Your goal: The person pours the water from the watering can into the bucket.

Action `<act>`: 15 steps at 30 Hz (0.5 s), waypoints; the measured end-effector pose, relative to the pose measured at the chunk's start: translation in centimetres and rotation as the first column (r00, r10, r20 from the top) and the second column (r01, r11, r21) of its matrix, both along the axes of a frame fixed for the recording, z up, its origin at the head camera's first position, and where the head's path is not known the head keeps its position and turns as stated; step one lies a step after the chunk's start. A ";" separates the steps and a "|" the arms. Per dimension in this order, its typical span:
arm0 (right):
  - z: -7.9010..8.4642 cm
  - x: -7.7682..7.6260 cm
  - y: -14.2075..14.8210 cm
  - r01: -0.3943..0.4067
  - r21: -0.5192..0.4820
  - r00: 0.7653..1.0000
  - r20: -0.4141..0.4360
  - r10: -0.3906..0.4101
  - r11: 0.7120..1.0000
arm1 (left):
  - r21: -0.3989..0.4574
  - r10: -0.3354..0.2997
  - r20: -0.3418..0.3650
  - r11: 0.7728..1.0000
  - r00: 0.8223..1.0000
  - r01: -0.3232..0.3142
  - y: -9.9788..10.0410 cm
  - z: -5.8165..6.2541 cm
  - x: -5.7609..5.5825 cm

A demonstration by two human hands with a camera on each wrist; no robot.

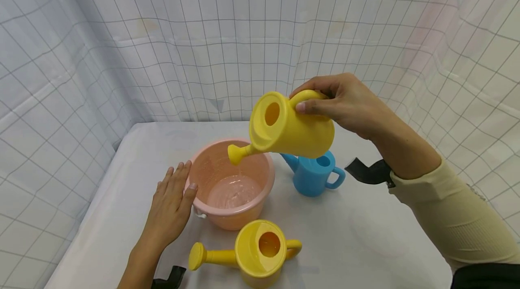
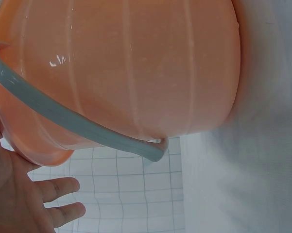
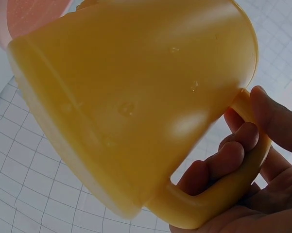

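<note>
My right hand [image 1: 345, 104] grips the handle of a yellow watering can [image 1: 308, 133], its fingers curled through the handle in the right wrist view. The can is tilted left, its spout head over a pink bucket [image 1: 266, 189]. A thin trickle seems to fall from the spout into shallow, rippled water [image 1: 235, 192]. At the bucket's left rim, my left hand [image 1: 172, 207] touches it with straight fingers. The left wrist view shows the bucket's ribbed side [image 2: 155, 68] and its grey handle [image 2: 77, 124] hanging down.
A second yellow watering can [image 1: 260, 253] stands in front of the bucket, spout pointing left, with liquid visible inside its opening. Right of the bucket stands a blue watering can [image 1: 310, 180]. White cloth covers the table [image 1: 365, 226]; a white checked curtain [image 1: 203, 45] surrounds it.
</note>
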State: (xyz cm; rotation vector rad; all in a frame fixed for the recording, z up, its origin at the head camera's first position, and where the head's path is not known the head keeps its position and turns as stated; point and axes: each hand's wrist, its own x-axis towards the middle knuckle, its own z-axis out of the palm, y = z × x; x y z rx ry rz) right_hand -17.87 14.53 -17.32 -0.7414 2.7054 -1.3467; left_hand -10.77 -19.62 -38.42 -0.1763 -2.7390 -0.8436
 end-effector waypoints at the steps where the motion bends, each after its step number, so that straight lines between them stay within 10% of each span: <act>1: 0.0 0.0 0.0 0.001 0.001 1.000 0.001 -0.001 1.000 | 0.001 0.000 0.003 1.000 1.000 0.000 0.0 0.0 0.0; 15: 0.0 0.0 0.0 0.008 0.008 1.000 0.000 -0.008 1.000 | 0.006 0.000 -0.010 1.000 1.000 0.000 -0.1 -0.3 -0.3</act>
